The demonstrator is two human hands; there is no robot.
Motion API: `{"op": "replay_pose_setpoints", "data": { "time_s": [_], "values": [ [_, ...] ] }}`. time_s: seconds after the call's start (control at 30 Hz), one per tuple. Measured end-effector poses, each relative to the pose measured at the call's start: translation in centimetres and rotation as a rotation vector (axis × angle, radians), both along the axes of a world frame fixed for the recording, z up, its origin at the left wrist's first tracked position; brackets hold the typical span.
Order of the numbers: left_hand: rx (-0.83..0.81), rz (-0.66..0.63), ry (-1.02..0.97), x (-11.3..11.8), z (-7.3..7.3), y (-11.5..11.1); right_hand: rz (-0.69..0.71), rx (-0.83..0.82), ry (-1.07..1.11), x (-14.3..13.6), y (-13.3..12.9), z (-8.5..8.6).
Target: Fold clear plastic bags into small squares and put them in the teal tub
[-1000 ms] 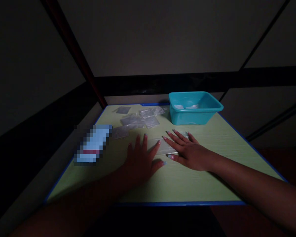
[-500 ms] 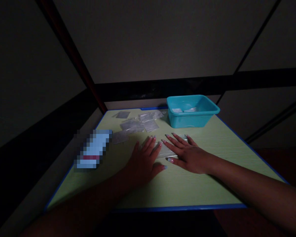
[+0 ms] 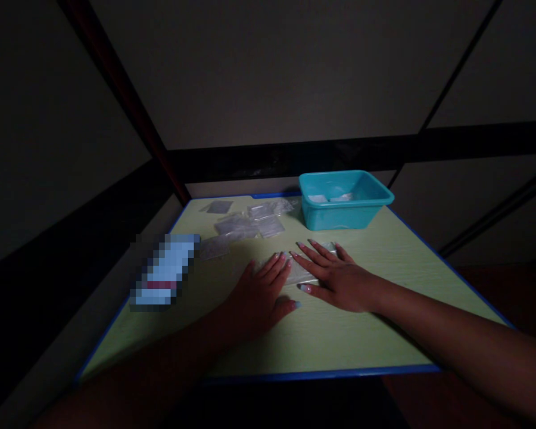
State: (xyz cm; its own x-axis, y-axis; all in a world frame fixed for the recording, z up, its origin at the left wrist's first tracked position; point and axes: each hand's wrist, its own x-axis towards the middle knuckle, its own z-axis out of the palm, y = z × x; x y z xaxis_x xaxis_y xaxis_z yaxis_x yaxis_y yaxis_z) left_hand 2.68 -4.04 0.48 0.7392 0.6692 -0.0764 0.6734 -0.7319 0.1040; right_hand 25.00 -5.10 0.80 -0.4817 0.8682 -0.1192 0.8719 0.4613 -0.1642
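A clear plastic bag (image 3: 300,274) lies flat on the light green table (image 3: 339,345), partly covered by both hands. My left hand (image 3: 263,295) rests on the bag's left part, fingers stretched out and thumb apart. On its right part lies my right hand (image 3: 339,277), palm down with the fingers spread. Neither hand grips anything. Beyond my left hand, several small clear plastic bags (image 3: 236,226) are scattered and partly overlap. Whether the bag under my hands holds anything, I cannot tell.
At the back right stands a turquoise plastic basket (image 3: 339,217) with whitish pieces inside. A blurred-out, phone-like object (image 3: 172,268) lies at the table's left edge. The table has a blue rim and stands against a wall (image 3: 286,77).
My left hand's fingers have drawn slightly back towards me and closer together over the bag. My right hand stays flat in place. The whole view has shifted a little.
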Motion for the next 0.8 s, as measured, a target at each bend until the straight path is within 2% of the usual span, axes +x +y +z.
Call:
{"op": "replay_pose_setpoints", "data": {
  "time_s": [0.8],
  "values": [
    [-0.012,-0.018,-0.039,-0.22,-0.59,0.27,-0.023,-0.046,-0.033,-0.17,-0.01,0.36]
  ]
}}
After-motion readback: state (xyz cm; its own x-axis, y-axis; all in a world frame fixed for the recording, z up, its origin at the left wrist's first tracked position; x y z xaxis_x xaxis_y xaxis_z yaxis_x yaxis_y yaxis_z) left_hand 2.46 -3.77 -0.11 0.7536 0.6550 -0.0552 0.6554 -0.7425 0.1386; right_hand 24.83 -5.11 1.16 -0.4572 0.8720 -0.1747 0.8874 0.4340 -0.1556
